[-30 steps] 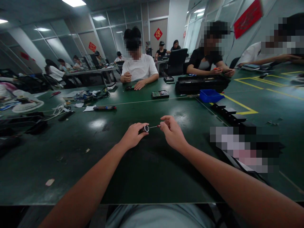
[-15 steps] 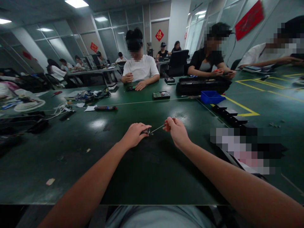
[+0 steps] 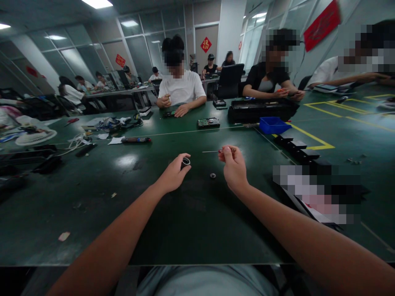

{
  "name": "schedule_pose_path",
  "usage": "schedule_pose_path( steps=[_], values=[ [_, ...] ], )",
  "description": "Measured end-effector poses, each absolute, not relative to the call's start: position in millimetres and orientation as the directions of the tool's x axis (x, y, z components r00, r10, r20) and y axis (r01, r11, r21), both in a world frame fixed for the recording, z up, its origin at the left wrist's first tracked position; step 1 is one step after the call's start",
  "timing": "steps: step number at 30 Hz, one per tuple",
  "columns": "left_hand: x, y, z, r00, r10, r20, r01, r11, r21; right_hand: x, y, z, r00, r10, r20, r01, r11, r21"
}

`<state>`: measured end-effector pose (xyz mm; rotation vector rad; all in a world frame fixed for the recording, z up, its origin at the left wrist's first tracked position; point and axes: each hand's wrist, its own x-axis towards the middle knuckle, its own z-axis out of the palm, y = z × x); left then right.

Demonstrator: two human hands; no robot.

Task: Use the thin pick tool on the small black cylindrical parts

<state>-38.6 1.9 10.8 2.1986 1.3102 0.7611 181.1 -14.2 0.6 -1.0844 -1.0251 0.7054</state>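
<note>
My left hand (image 3: 173, 174) is closed round a small dark cylinder with a shiny ring at its open end (image 3: 185, 161), held just above the green table (image 3: 173, 213). My right hand (image 3: 233, 168) pinches the red handle of a thin screwdriver (image 3: 216, 151), whose metal shaft points left, level and apart from the cylinder. A small round metal part (image 3: 212, 175) lies on the table between my two hands.
A blue bin (image 3: 273, 124), a black tray (image 3: 262, 109) and a row of black blocks (image 3: 298, 148) lie at the right. A circuit board (image 3: 208, 122), a dark tool (image 3: 135, 140) and cables (image 3: 111, 123) lie further back. Several people sit across the table.
The screwdriver tip has left the cylinder's open end and my right hand has risen. A small round part now lies on the table between my hands. My left hand tilted the cylinder upward.
</note>
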Motion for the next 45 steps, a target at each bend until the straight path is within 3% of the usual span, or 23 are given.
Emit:
schedule_pose_path(
  steps=[3, 7, 17, 23, 27, 30, 33, 36, 38, 40, 42, 45],
  values=[
    [-27.5, -3.1, 15.5, 0.429, 0.888, 0.165, 0.644, -0.429, 0.633, 180.5, -18.6, 5.6, 0.387, 0.851, 0.354, 0.047, 0.366, -0.93],
    [-5.5, -7.1, 18.5, 0.577, 0.806, 0.132, 0.638, -0.547, 0.542, 178.0, -23.8, 9.2, 0.371, 0.835, 0.407, 0.082, 0.407, -0.91],
    [40.1, -1.2, 7.9, 0.705, 0.709, 0.011, 0.706, -0.703, 0.089, 179.5, -24.6, 7.5, 0.344, 0.819, 0.46, 0.121, 0.448, -0.886],
    [35.8, 1.8, 4.9, 0.698, 0.712, 0.068, 0.71, -0.702, 0.06, 178.8, -28.3, 11.2, 0.315, 0.84, 0.442, 0.124, 0.425, -0.897],
    [26.6, 3.8, 3.8, 0.674, 0.735, 0.073, 0.728, -0.678, 0.1, 178.8, -28.4, 11.9, 0.315, 0.839, 0.444, 0.134, 0.424, -0.896],
    [16.0, 5.2, 4.9, 0.672, 0.736, 0.086, 0.711, -0.673, 0.206, 179.6, -27.8, 12.4, 0.318, 0.838, 0.443, 0.134, 0.423, -0.896],
    [-1.0, 8.5, 9.1, 0.665, 0.737, 0.125, 0.628, -0.641, 0.441, 180.9, -27.8, 13.2, 0.321, 0.836, 0.445, 0.124, 0.428, -0.895],
    [-26.2, 14.8, 16.3, 0.52, 0.847, 0.11, 0.534, -0.424, 0.731, 181.8, -27.8, 13.2, 0.316, 0.843, 0.436, 0.122, 0.419, -0.9],
    [-47.2, 20.3, 22.4, 0.34, 0.94, 0.03, 0.359, -0.159, 0.92, 182.0, -27.2, 12.4, 0.308, 0.851, 0.425, 0.116, 0.41, -0.905],
    [-70.9, 26.0, 29.0, 0.179, 0.981, -0.079, 0.042, 0.072, 0.996, 181.8, -26.4, 11.1, 0.299, 0.86, 0.413, 0.109, 0.399, -0.911],
    [-96.6, 31.1, 35.5, 0.066, 0.985, -0.157, -0.242, 0.168, 0.956, 181.6, -25.7, 9.8, 0.287, 0.868, 0.404, 0.113, 0.388, -0.915],
    [-136.3, 35.4, 43.3, -0.1, 0.975, -0.2, -0.42, 0.14, 0.897, 181.4, -25.8, 8.8, 0.274, 0.876, 0.397, 0.133, 0.374, -0.918]
  ],
)
